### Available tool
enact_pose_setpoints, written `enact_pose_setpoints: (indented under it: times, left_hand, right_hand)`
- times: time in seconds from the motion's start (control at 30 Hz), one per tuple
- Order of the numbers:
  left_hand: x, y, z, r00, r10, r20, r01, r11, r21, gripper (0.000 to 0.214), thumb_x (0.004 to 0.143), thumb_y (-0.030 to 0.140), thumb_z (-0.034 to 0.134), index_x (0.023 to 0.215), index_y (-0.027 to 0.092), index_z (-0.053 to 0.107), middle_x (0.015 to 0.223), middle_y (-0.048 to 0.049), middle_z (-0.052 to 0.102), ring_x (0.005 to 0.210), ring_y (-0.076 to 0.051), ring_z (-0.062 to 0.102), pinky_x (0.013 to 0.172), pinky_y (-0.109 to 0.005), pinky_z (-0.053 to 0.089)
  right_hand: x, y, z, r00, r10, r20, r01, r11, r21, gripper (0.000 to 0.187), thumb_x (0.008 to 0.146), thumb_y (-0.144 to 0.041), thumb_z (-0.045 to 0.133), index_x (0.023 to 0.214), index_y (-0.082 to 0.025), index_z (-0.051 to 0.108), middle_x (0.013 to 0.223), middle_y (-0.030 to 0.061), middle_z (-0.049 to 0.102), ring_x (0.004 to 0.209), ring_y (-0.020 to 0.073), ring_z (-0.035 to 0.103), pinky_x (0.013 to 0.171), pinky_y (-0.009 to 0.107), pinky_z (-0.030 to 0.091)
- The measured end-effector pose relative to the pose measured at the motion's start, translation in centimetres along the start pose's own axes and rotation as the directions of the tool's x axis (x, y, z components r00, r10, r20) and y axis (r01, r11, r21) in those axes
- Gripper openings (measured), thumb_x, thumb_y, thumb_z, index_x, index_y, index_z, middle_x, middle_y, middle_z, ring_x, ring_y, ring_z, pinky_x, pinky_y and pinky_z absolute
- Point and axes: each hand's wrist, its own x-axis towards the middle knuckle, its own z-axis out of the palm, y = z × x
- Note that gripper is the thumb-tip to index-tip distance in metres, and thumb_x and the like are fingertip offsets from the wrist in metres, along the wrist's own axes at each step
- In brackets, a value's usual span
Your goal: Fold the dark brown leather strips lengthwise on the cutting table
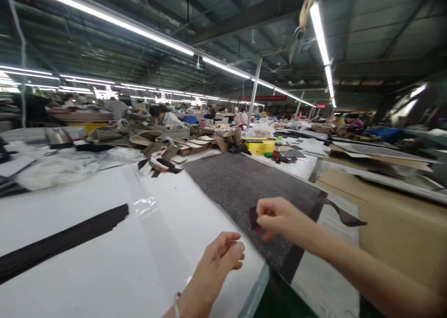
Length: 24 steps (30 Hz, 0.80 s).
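My right hand (pixel 277 217) is closed in a pinch above a dark grey sheet (pixel 237 180). By its fingertips is a small dark piece with a reddish edge (pixel 253 219), blurred, so its kind is unclear. My left hand (pixel 223 256) hovers over the white tabletop (pixel 157 253) near its corner, fingers loosely bent and thumb apart, with nothing visible in it. Along the left of the tabletop lies a long dark strip or stack of strips (pixel 66 239). A narrow dark strip (pixel 344 214) hangs past the sheet's right edge.
Brown folded pieces (pixel 150 138) are heaped at the back, behind a small bundle of offcuts (pixel 159 162). A yellow box (pixel 259 145) and a bottle (pixel 277 146) stand beyond the dark sheet. Cardboard (pixel 391 220) rises at the right. Clear plastic (pixel 66 169) lies at left.
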Motion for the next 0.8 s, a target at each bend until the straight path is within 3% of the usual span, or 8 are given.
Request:
enact_pose_setpoints:
  times: [0.1, 0.2, 0.3, 0.37, 0.5, 0.6, 0.67, 0.8]
  left_hand:
    - [-3.4, 0.9, -4.4, 0.993, 0.081, -0.082, -0.080, 0.997, 0.008, 0.039, 0.082, 0.042, 0.063, 0.109, 0.014, 0.057, 0.109, -0.0103, 0.062, 0.106, -0.024, 0.056, 0.093, -0.036, 0.041]
    - [-6.8, -0.6, -8.9, 0.977, 0.095, -0.190, -0.081, 0.994, 0.077, 0.035, 0.075, 0.032, 0.069, 0.104, 0.014, 0.058, 0.107, -0.0105, 0.064, 0.098, -0.024, 0.059, 0.089, -0.036, 0.044]
    - [-10.9, -2.3, -12.2, 0.918, 0.107, -0.382, -0.037, 0.982, 0.187, 0.028, 0.073, 0.018, 0.064, 0.101, 0.015, 0.059, 0.104, -0.0080, 0.066, 0.092, -0.021, 0.061, 0.078, -0.031, 0.048]
    - [-13.7, -2.7, -13.5, 0.850, 0.133, -0.511, 0.004, 0.966, 0.259, 0.026, 0.073, 0.011, 0.057, 0.098, 0.016, 0.061, 0.097, -0.0057, 0.067, 0.086, -0.019, 0.062, 0.074, -0.029, 0.048]
    - [-18.6, -2.3, -14.8, 0.694, 0.198, -0.693, 0.135, 0.909, 0.395, 0.028, 0.074, 0.007, 0.050, 0.096, 0.017, 0.063, 0.090, -0.0029, 0.068, 0.079, -0.017, 0.061, 0.071, -0.027, 0.046]
    - [-21.4, -2.4, -15.9, 0.625, 0.203, -0.754, 0.165, 0.909, 0.382, 0.026, 0.077, 0.011, 0.051, 0.098, 0.018, 0.064, 0.092, -0.0033, 0.068, 0.081, -0.017, 0.061, 0.072, -0.027, 0.046]
    - [-22.7, -2.8, -17.0, 0.602, 0.160, -0.782, 0.138, 0.944, 0.299, 0.021, 0.078, 0.015, 0.052, 0.095, 0.017, 0.065, 0.087, -0.0036, 0.068, 0.080, -0.018, 0.062, 0.071, -0.027, 0.047]
    - [-24.6, -3.9, -19.1, 0.597, 0.011, -0.802, 0.075, 0.995, 0.069, 0.017, 0.076, 0.024, 0.059, 0.087, 0.014, 0.067, 0.078, -0.0040, 0.068, 0.072, -0.018, 0.062, 0.064, -0.026, 0.048]
  right_hand:
    - [1.8, 0.6, 9.2, 0.986, -0.027, 0.166, 0.039, 0.997, -0.066, 0.007, 0.062, -0.013, 0.048, 0.060, -0.017, 0.054, 0.057, -0.0022, 0.060, 0.054, 0.0134, 0.057, 0.046, 0.020, 0.041]
    - [3.0, 0.5, 16.5, 0.961, -0.085, 0.264, 0.114, 0.989, -0.094, 0.008, 0.061, -0.011, 0.049, 0.058, -0.016, 0.053, 0.054, -0.0040, 0.052, 0.054, 0.0108, 0.049, 0.049, 0.020, 0.033]
    - [3.3, -0.5, 22.6, 0.906, -0.158, 0.392, 0.204, 0.976, -0.079, 0.010, 0.061, -0.008, 0.049, 0.056, -0.016, 0.051, 0.056, -0.0037, 0.052, 0.058, 0.0105, 0.046, 0.053, 0.021, 0.030]
    - [2.8, -1.3, 26.0, 0.849, -0.199, 0.489, 0.254, 0.966, -0.048, 0.010, 0.063, -0.008, 0.049, 0.058, -0.016, 0.051, 0.059, -0.0031, 0.054, 0.061, 0.0111, 0.047, 0.056, 0.022, 0.031]
    - [1.5, -2.7, 31.3, 0.716, -0.301, 0.630, 0.304, 0.947, 0.107, 0.008, 0.075, -0.015, 0.048, 0.069, -0.018, 0.053, 0.069, -0.0022, 0.058, 0.067, 0.0127, 0.050, 0.061, 0.023, 0.035]
    - [0.7, -3.3, 34.0, 0.649, -0.395, 0.651, 0.296, 0.918, 0.263, 0.007, 0.078, -0.017, 0.046, 0.079, -0.019, 0.052, 0.077, -0.0014, 0.059, 0.073, 0.0141, 0.053, 0.067, 0.024, 0.039]
    - [0.4, -3.6, 35.4, 0.618, -0.428, 0.660, 0.274, 0.904, 0.329, 0.009, 0.079, -0.016, 0.045, 0.085, -0.020, 0.050, 0.080, -0.0012, 0.060, 0.077, 0.0147, 0.054, 0.070, 0.025, 0.040]
    - [0.0, -4.1, 37.3, 0.580, -0.424, 0.696, 0.222, 0.904, 0.366, 0.008, 0.079, -0.015, 0.045, 0.085, -0.021, 0.045, 0.077, -0.0020, 0.057, 0.073, 0.0145, 0.053, 0.066, 0.025, 0.041]
